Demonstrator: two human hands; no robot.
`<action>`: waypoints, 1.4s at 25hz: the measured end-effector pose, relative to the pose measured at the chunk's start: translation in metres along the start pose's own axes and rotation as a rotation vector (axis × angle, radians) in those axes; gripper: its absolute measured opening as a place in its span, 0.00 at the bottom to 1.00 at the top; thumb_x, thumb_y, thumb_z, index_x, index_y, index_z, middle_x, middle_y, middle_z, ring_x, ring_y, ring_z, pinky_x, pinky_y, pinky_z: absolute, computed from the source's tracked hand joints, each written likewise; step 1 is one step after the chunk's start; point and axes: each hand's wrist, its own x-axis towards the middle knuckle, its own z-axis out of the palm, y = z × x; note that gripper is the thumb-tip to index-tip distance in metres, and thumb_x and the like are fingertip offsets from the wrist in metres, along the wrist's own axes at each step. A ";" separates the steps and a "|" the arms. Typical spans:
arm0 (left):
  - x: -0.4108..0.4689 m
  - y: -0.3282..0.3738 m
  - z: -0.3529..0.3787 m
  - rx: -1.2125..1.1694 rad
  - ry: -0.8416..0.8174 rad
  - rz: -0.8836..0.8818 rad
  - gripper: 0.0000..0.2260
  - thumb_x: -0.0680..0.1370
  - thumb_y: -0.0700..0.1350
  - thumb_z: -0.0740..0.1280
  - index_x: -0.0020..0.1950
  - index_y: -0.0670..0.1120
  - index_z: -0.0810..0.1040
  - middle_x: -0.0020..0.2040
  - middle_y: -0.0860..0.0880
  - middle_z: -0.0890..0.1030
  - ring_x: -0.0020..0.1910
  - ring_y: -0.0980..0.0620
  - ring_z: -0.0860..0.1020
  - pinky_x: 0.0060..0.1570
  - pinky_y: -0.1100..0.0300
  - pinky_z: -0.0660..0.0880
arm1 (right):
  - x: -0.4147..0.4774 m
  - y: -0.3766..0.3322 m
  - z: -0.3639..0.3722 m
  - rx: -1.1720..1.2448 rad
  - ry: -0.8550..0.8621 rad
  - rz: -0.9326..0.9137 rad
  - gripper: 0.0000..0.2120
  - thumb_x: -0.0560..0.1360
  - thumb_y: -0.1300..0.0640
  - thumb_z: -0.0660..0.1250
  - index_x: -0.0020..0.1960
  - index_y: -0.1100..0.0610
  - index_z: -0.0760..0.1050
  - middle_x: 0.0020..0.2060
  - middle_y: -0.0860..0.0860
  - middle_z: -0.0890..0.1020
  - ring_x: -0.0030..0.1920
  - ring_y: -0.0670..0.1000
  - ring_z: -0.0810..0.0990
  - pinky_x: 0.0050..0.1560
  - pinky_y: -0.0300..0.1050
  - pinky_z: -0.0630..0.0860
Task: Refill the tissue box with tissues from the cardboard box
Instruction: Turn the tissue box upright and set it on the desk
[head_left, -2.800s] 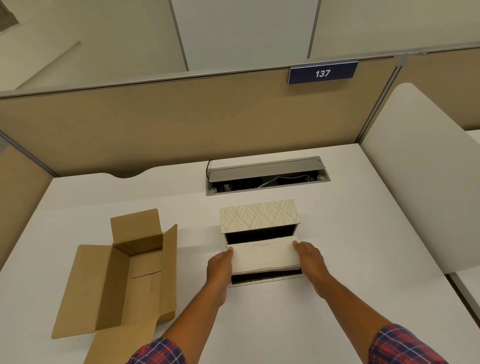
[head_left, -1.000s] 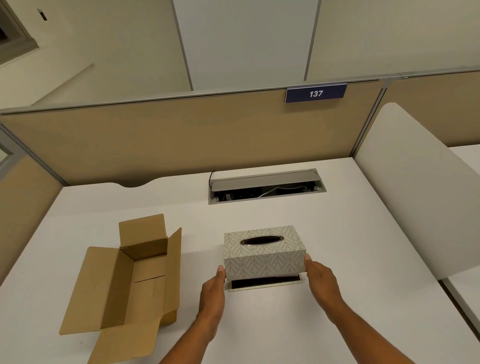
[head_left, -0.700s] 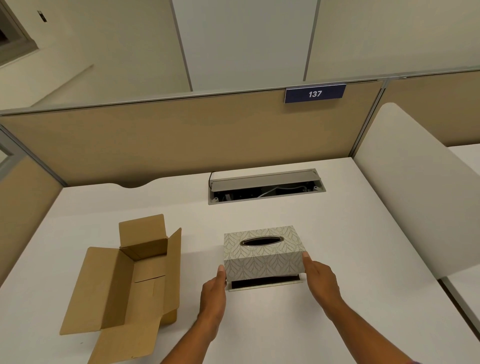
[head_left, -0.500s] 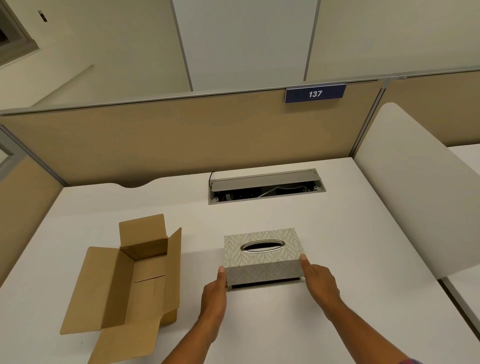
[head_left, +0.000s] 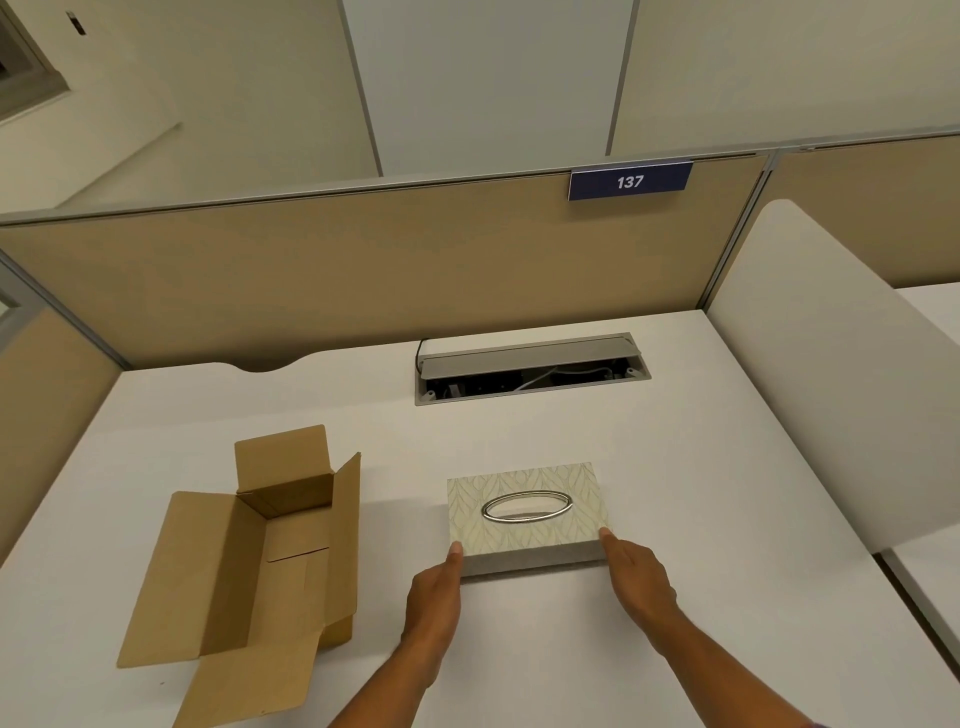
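The tissue box (head_left: 571, 532), cream with a leaf pattern and a silver oval opening on top, lies closed and flat on the white desk (head_left: 701, 493). Something pale shows through the oval. My left hand (head_left: 434, 597) touches its front left corner and my right hand (head_left: 636, 579) its front right corner, so the box sits between both hands. The brown cardboard box (head_left: 260, 571) lies to the left with its flaps spread open, and I see no tissues inside it.
A cable hatch (head_left: 530, 369) with its grey lid raised is set into the desk behind the tissue box. A tan partition (head_left: 363, 270) with a "137" label (head_left: 629, 182) bounds the back. A white rounded divider (head_left: 810, 389) stands along the right side.
Both hands lowered the patterned cover over the base holding the tissues. The dark gap at its front edge has closed, and the box now rests shut on the desk.
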 end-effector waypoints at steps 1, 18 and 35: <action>0.000 0.000 0.000 0.004 -0.008 0.008 0.18 0.84 0.59 0.58 0.59 0.46 0.78 0.54 0.47 0.81 0.48 0.51 0.75 0.56 0.54 0.71 | 0.000 0.001 0.000 -0.016 -0.003 -0.002 0.26 0.83 0.36 0.52 0.48 0.53 0.79 0.48 0.50 0.83 0.52 0.55 0.79 0.66 0.60 0.70; 0.007 -0.007 0.000 0.030 0.010 0.092 0.23 0.85 0.57 0.60 0.73 0.43 0.76 0.68 0.44 0.80 0.57 0.47 0.76 0.62 0.53 0.74 | 0.004 0.008 0.005 -0.045 -0.010 -0.030 0.29 0.83 0.35 0.51 0.52 0.57 0.80 0.48 0.50 0.82 0.53 0.56 0.80 0.64 0.62 0.71; 0.032 0.032 0.003 -0.057 0.022 0.018 0.22 0.85 0.56 0.60 0.69 0.40 0.76 0.53 0.48 0.78 0.52 0.48 0.75 0.54 0.54 0.70 | 0.028 -0.031 0.003 -0.057 -0.042 -0.021 0.28 0.83 0.36 0.49 0.42 0.53 0.77 0.45 0.50 0.82 0.52 0.58 0.80 0.62 0.61 0.74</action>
